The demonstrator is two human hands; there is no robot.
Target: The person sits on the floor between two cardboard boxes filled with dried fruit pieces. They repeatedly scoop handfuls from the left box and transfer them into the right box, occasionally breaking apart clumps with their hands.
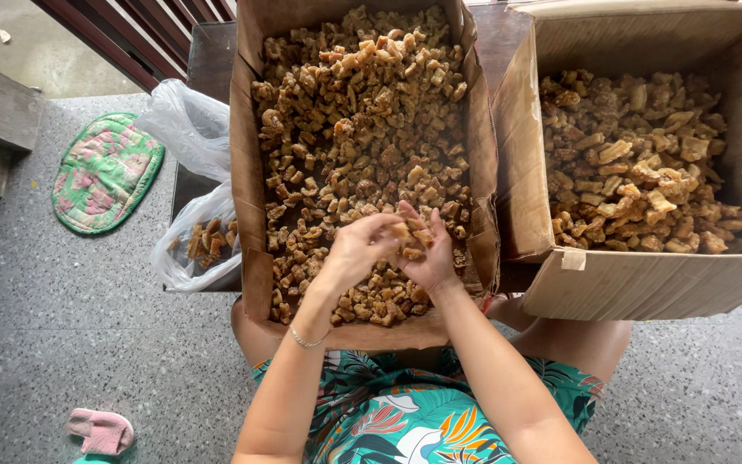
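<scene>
I log both hands, left hand [356, 249] and right hand [427, 253], cupped together grasping brown fried pieces [411, 238] over the carton [249, 172] at 12 o'clock, catching spills.

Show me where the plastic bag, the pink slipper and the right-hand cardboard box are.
plastic bag [203, 245], head view, on its lower pouch holding brown pieces.
pink slipper [100, 430], head view, on its upper.
right-hand cardboard box [646, 288], head view, on its near outer wall.

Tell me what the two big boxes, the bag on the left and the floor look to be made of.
Boxes: brown corrugated cardboard, matte, with creased, stained flaps. Bag: thin clear plastic, glossy and crumpled; brown pieces show through it. Floor: probably terrazzo or polished speckled stone, grey with fine flecks.
</scene>
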